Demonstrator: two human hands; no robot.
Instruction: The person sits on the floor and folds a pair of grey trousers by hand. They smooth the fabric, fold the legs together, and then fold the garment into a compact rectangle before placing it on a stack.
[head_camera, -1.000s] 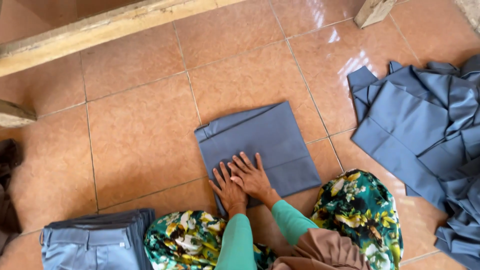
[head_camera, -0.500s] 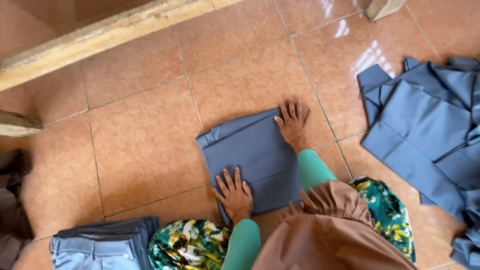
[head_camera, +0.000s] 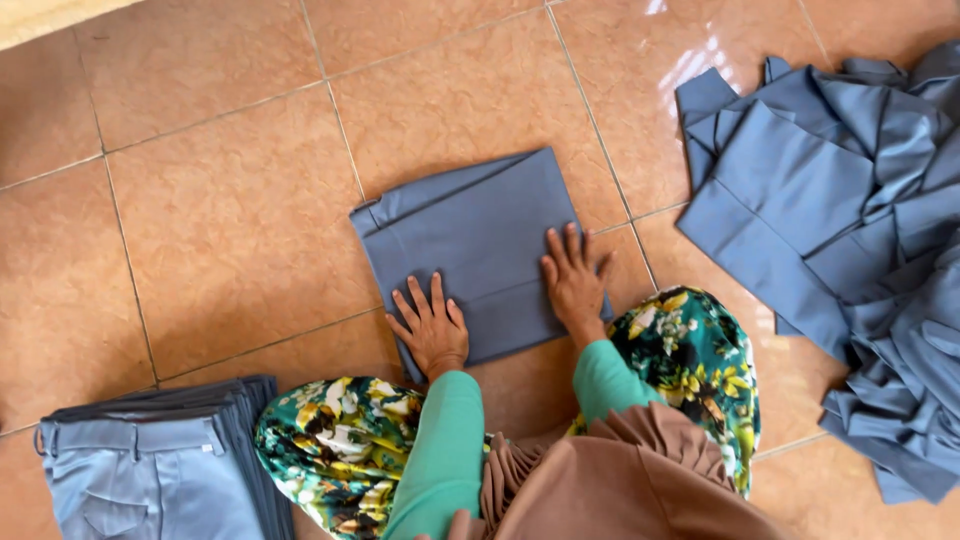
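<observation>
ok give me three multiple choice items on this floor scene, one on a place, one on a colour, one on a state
1. Where is the stack of folded trousers?
A. near left of the person
B. far right
C. on the wooden edge

2. What colour is the folded garment under the hands?
A. red
B. grey-blue
C. white

3. How do the left hand and right hand sit?
A. clenched in fists
B. lifted off the cloth
C. flat, fingers spread on the cloth

Answers: 1 A, the stack sits at the lower left beside the knee. 2 B, it matches the loose pile of garments on the right. 3 C, both palms press its near edge.
</observation>
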